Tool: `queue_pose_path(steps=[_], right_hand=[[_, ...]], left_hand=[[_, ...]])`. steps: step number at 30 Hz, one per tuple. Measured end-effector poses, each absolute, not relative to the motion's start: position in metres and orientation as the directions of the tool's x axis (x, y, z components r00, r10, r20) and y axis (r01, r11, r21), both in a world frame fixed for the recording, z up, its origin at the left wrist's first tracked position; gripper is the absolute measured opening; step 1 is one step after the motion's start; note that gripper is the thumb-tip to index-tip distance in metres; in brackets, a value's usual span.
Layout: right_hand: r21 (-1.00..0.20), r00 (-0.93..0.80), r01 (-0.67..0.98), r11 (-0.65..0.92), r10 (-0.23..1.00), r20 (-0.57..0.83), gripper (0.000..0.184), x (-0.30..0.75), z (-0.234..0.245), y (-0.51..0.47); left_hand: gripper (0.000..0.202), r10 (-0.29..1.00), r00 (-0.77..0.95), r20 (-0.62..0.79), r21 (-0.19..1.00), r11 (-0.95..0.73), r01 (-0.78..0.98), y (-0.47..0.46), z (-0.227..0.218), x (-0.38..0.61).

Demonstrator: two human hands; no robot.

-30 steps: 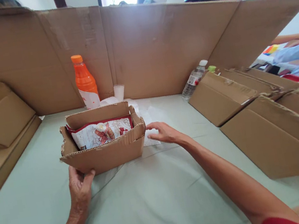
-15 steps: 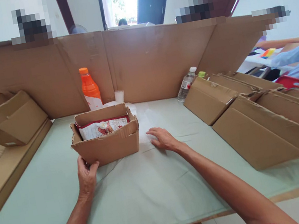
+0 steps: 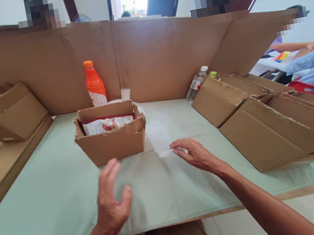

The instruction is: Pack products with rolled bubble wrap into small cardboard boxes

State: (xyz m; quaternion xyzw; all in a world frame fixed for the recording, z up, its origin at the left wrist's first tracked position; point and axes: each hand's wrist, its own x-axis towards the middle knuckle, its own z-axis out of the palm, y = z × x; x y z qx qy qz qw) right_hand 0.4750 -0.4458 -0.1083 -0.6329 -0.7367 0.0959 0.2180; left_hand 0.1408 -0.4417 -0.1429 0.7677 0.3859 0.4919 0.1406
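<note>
My left hand is raised over the near part of the table, fingers apart and slightly blurred, holding nothing. Just beyond it stands a small open cardboard box, upright. A white printed packet with a reddish picture lies inside the box, with something dark red behind it. To the right of the box, a thin translucent plastic sheet is spread on the table. My right hand has its fingertips closed at the sheet's near right edge.
Cardboard panels wall off the far side. Before them stand an orange bottle, a white cup and a clear water bottle. Several cardboard boxes line the right; another box sits left. People are beyond.
My left hand has let go of the small box and drawn back toward me. My right hand has moved nearer and right, with the sheet drawn out after it. The view has tipped down slightly.
</note>
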Motion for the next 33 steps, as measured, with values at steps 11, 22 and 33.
queue_pose_path(steps=[11,22,33], right_hand=[[-0.718,-0.210,0.681,0.143,0.978,-0.005,0.023,0.441,-0.114,-0.527],[-0.368,-0.186,0.831,0.416,0.833,0.521,0.026,0.428,-0.132,-0.550],[-0.551,-0.214,0.766,0.330,0.940,0.265,0.024,0.427,-0.161,-0.523]], left_hand=[[0.031,0.517,0.758,0.399,0.637,-0.751,0.177,-0.439,-0.173,0.199],[0.046,0.734,0.678,-0.038,0.769,-0.412,0.489,-0.412,-0.159,0.225],[0.038,0.559,0.765,0.320,0.583,-0.752,0.306,-0.434,-0.159,0.198]])
